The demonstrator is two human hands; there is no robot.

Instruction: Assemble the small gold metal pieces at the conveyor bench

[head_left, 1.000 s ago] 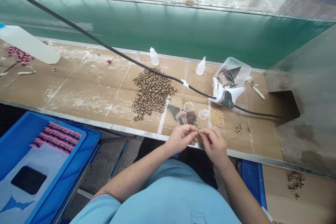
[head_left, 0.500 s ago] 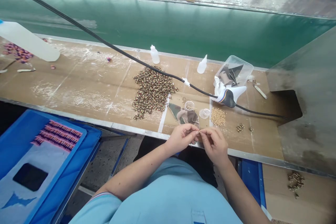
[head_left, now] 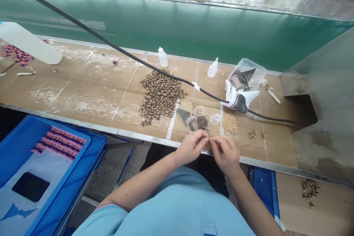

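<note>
My left hand (head_left: 193, 145) and my right hand (head_left: 226, 152) meet fingertip to fingertip over the front edge of the bench. Both are closed in a pinch, and whatever sits between the fingertips is too small to name. Just beyond them lies a camouflage cloth (head_left: 197, 122), with a small clear cup (head_left: 199, 111) holding a thin stick at its far side. A second clear round dish (head_left: 215, 119) stands to the right. Beside it is a pile of small tan beads (head_left: 229, 122). Further left spreads a large heap of small dark-and-gold pieces (head_left: 160, 97).
Two white squeeze bottles (head_left: 163, 57) stand at the back. A clear plastic box (head_left: 250, 75) holds dark scraps. A black cable (head_left: 124, 52) crosses above the bench. At lower left, a blue tray (head_left: 83, 151) carries pink-and-purple rows and a dark phone-like slab (head_left: 31, 186).
Almost nothing differs. My fingertips have shifted very slightly while staying pinched together, and the view has moved a touch.
</note>
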